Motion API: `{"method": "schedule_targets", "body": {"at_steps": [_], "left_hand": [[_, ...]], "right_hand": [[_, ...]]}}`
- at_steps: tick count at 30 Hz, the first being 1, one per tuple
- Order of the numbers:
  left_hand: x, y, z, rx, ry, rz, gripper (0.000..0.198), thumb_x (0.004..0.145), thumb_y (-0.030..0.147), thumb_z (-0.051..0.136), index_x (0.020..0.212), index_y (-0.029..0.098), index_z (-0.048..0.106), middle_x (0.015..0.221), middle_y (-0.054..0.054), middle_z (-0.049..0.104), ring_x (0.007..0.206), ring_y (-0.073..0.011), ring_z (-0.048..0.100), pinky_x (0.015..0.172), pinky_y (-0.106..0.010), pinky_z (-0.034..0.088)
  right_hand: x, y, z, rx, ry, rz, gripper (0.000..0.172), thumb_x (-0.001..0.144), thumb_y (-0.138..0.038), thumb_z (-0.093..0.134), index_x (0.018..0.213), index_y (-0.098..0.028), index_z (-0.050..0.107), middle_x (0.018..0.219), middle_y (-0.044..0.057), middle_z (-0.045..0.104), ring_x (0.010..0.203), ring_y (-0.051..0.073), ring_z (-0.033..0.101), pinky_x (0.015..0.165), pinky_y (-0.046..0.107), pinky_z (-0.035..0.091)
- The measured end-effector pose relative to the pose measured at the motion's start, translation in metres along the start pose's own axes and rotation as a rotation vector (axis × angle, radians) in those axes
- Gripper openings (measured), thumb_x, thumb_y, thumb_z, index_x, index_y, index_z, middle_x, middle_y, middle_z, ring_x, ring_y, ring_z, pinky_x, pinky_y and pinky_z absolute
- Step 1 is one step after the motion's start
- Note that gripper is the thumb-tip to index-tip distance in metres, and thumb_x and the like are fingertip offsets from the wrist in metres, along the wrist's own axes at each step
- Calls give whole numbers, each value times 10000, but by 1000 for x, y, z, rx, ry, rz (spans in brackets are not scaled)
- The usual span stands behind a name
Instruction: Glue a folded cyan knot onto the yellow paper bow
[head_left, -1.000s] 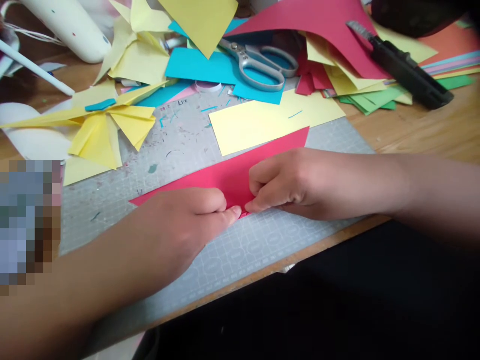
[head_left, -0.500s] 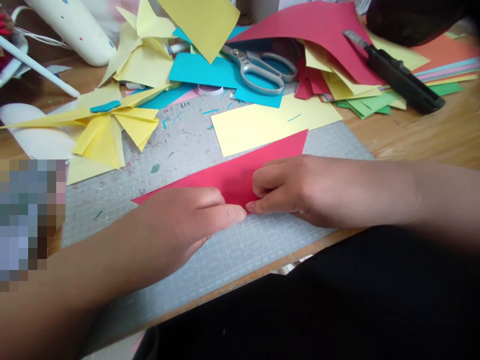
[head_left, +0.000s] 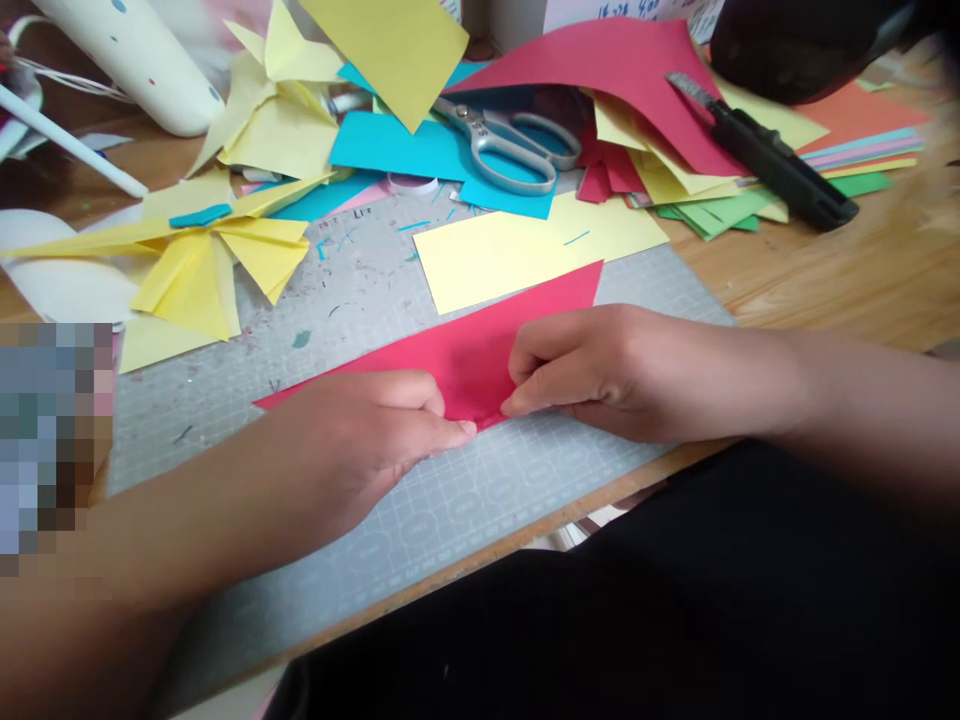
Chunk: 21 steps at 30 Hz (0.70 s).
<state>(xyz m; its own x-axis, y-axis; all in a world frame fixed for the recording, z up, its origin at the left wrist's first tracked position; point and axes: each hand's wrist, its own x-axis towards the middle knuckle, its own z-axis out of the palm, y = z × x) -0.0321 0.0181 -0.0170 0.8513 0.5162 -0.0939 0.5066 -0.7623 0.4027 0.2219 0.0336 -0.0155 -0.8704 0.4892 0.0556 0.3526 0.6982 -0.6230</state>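
A red sheet of paper (head_left: 480, 350) lies on the grey cutting mat (head_left: 450, 520), its near edge turned up in a narrow fold. My left hand (head_left: 375, 430) pinches that edge between thumb and curled fingers. A short way to the right, my right hand (head_left: 585, 370) grips the same edge, thumb pressed at the fold. A short stretch of folded edge shows between the two thumbs; the rest of it is hidden under my hands. Just behind the red paper lies a pale yellow strip (head_left: 487, 260).
Behind the mat are grey-handled scissors (head_left: 517, 165) on blue paper (head_left: 405, 145), a black utility knife (head_left: 780, 150) with its blade out, and stacked coloured paper (head_left: 862, 145). Folded yellow paper pieces (head_left: 195, 270) lie at the left. The table edge (head_left: 420, 595) runs close in front.
My thumbs have moved apart along the near edge, opening a gap that shows the fold. The whole view has shifted slightly.
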Motion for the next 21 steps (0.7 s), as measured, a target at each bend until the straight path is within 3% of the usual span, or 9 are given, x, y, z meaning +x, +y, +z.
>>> {"method": "schedule_targets", "body": {"at_steps": [5, 13, 17, 21], "left_hand": [[3, -2, -2, -45, 1, -5, 341, 965, 276, 349, 996, 271, 688, 750, 3, 615, 610, -126, 574, 516, -221, 361], [-2, -4, -2, -18, -90, -43, 316, 960, 253, 364, 1037, 295, 668, 756, 3, 580, 616, -136, 530, 561, -248, 351], [-6, -10, -2, 81, -90, 37, 354, 938, 206, 387, 1164, 369, 604, 766, 6, 547, 671, -163, 495, 593, -268, 327], [-7, -14, -3, 129, -67, 95, 371, 945, 220, 378, 1189, 415, 580, 767, 11, 535, 704, -175, 468, 657, -298, 324]], "right_hand": [[3, -1, -3, 23, -58, -4, 331, 924, -91, 418, 795, -188, 706, 838, -7, 597, 718, 74, 550, 602, 209, 424], [4, -6, -6, -148, -159, 1, 266, 888, -63, 462, 888, -149, 714, 839, 48, 554, 718, 129, 509, 606, 258, 414], [-4, -4, -5, -265, -131, -43, 285, 912, -122, 437, 961, -165, 714, 854, 77, 547, 763, 169, 488, 660, 289, 428], [-20, 4, -1, -366, -35, -64, 321, 932, -223, 454, 1179, -239, 658, 914, 86, 543, 836, 200, 487, 739, 342, 435]]}}
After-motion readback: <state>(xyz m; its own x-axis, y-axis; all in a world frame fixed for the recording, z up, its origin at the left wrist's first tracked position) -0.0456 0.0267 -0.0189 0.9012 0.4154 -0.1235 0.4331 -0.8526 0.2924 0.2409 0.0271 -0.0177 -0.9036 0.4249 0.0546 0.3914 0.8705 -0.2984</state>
